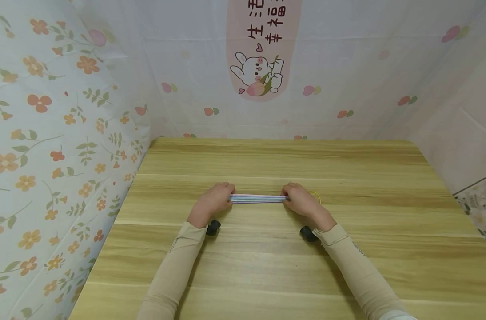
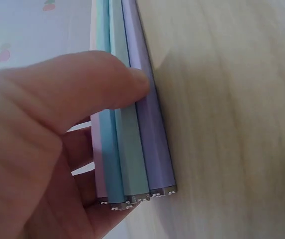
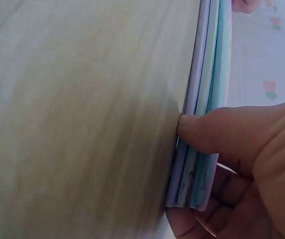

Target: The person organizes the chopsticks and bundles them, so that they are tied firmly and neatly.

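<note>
A bundle of slim pastel pencils (image 1: 259,198) in pink, blue, green and purple is held level just above or on the wooden table; which of the two I cannot tell. My left hand (image 1: 214,201) pinches one end, its thumb across the faceted barrels in the left wrist view, where the purple pencil (image 2: 154,144) lies outermost and the tips look dark and glittery. My right hand (image 1: 303,201) pinches the other end, with thumb in front and fingers behind the flat ends of the pencils (image 3: 197,184). Beside the right hand a thin yellow loop (image 1: 316,195) shows, partly hidden.
The wood-grain table (image 1: 259,275) reaches back to a white printed curtain (image 1: 179,58) with a rabbit picture. A floral curtain (image 1: 47,155) hangs along the left side. Black devices (image 1: 213,228) sit at both wrists.
</note>
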Action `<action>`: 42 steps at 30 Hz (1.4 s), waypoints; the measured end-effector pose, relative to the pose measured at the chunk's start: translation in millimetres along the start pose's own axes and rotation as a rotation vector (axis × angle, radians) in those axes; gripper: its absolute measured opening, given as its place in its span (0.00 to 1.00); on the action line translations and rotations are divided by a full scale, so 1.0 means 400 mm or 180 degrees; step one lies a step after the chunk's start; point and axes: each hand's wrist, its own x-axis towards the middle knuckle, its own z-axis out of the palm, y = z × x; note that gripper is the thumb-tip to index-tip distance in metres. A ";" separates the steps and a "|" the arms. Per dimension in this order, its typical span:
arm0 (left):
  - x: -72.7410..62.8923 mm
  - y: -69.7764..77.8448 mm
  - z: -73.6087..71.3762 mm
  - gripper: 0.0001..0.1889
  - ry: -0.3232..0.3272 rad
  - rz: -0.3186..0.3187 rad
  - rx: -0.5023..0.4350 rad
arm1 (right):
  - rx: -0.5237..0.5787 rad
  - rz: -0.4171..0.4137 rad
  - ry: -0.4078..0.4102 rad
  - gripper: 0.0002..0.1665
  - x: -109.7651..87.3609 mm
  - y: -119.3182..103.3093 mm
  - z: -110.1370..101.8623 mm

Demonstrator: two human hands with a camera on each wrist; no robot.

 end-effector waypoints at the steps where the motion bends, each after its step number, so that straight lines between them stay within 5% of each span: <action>1: 0.000 0.001 0.001 0.08 0.0008 0.0004 0.0003 | 0.0009 0.0009 -0.0031 0.04 -0.001 -0.002 -0.002; 15: -0.002 0.007 0.013 0.07 -0.0023 0.0059 0.0295 | -0.0073 -0.0091 0.0003 0.05 -0.003 -0.003 0.004; 25: -0.009 0.010 0.014 0.08 0.0097 0.0335 0.0428 | -0.0159 -0.0156 0.0021 0.05 -0.007 -0.004 0.008; 32: -0.005 0.017 -0.003 0.05 0.0044 0.0240 0.0302 | -0.0136 -0.0103 -0.0065 0.07 -0.003 -0.011 -0.005; 42: -0.008 0.021 -0.031 0.11 0.0210 0.0184 0.0618 | -0.0186 -0.0208 -0.0016 0.02 -0.008 -0.030 -0.033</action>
